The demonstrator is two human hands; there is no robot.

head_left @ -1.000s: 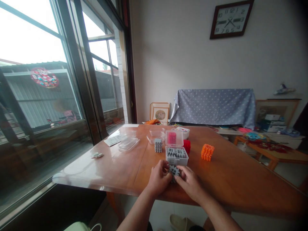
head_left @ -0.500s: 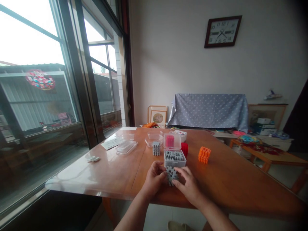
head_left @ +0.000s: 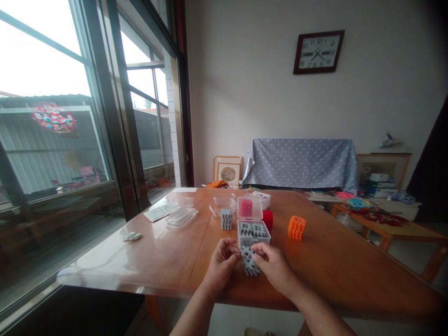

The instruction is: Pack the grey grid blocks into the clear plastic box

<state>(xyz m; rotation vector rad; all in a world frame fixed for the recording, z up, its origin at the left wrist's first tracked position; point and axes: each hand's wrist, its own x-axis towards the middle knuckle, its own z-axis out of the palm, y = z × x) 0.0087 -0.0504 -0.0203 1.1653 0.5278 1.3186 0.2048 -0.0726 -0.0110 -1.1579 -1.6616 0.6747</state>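
Note:
Between my hands, close to the table's front edge, is a grey stack of notched interlocking plastic pieces (head_left: 251, 267). My left hand (head_left: 224, 262) pinches the left side of its top piece with thumb and forefinger. On the other side, my right hand (head_left: 271, 265) grips the upper right edge, fingers closed. Just beyond stands a clear lidded plastic box (head_left: 254, 240) with its lid up, holding more grey pieces (head_left: 252, 228). Another grey stack (head_left: 226, 219) stands left of the box. An orange stack (head_left: 297, 227) stands to the right.
Behind the box are a red object (head_left: 268, 219), a white container (head_left: 262, 199) and a clear tub (head_left: 222, 205). Clear lids (head_left: 182, 218), a paper sheet (head_left: 157, 213) and a small pale packet (head_left: 132, 236) lie on the wooden table (head_left: 332, 261). Windows line the left.
My right fingers have moved in from a looser hold to close on the stack's upper right edge. The stack's top face has tilted slightly. The camera view has shifted a little.

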